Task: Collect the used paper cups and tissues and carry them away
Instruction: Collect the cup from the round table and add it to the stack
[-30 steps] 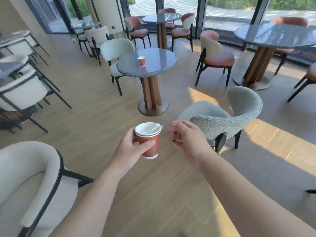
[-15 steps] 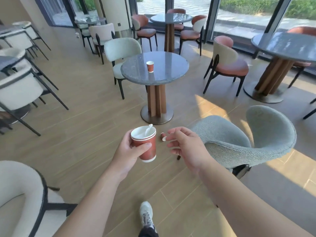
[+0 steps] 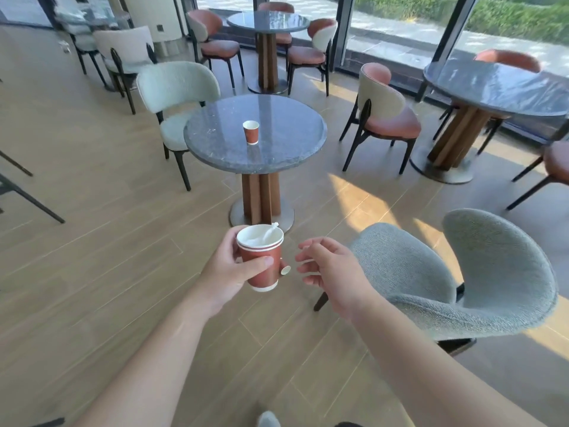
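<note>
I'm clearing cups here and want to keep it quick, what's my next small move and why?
Probably step to the round grey table and take the upright paper cup with the free right hand. The left hand already holds a cup with tissue inside.

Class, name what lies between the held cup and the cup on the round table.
Head view: bare wooden floor and the table's pedestal base.

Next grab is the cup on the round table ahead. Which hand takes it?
Right. The right hand is empty, fingers loosely curled. The left hand already grips a cup stuffed with tissue. The table cup stands straight ahead, so probably either could reach.
</note>
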The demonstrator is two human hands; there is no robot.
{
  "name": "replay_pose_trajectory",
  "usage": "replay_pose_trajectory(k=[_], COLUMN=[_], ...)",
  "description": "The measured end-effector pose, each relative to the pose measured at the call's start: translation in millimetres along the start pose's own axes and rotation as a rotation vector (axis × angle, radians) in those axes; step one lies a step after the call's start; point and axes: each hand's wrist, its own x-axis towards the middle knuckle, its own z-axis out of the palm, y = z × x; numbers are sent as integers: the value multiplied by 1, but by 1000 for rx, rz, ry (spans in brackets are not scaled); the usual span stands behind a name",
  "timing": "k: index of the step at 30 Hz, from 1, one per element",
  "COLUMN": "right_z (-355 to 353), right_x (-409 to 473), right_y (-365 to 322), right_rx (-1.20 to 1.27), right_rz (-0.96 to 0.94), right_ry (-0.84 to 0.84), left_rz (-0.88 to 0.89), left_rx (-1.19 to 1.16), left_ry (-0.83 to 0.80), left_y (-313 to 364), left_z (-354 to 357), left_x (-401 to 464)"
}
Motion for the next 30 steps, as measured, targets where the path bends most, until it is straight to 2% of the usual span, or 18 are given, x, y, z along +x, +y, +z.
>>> replay_pose_trajectory(k=[5, 18, 24, 30], right_z=[23, 49, 29, -8], right_x=[43, 193, 289, 370], right_y=[-9, -21, -33, -17], right_rx=[32, 54, 111, 111], right_rz=[-8, 55, 120, 225], right_ry=[22, -79, -67, 6], left_rz=[-14, -108, -181, -242], left_rx=[-21, 61, 119, 143], left_ry=[16, 182, 186, 186], left_y=[-5, -11, -19, -41], left_z=[-27, -73, -54, -29], left_x=[30, 133, 230, 313])
